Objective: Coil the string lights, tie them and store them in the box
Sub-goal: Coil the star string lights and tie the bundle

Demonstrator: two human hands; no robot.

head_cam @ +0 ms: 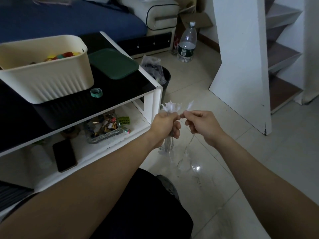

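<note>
The coiling step is under way: the left hand (pixel 164 124) grips a gathered bundle of the string lights (pixel 170 107), fingers curled round the loops, with white star-shaped lamps poking out above the fist and clear wire hanging below it. The right hand (pixel 201 125) pinches the next stretch of wire just beside the left, while the loose tail trails down toward the tiled floor (pixel 215 187). The next move, as I judge it, calls for feeding that tail into the left hand's bundle, then reaching for the green tie (pixel 96 92) on the counter (pixel 120 87). The cream box (pixel 46 78) stands open there, its green lid (pixel 113 63) beside it. A yellow label on the lower shelf and the water bottle (pixel 187 43) label carry writing too small to read.
</note>
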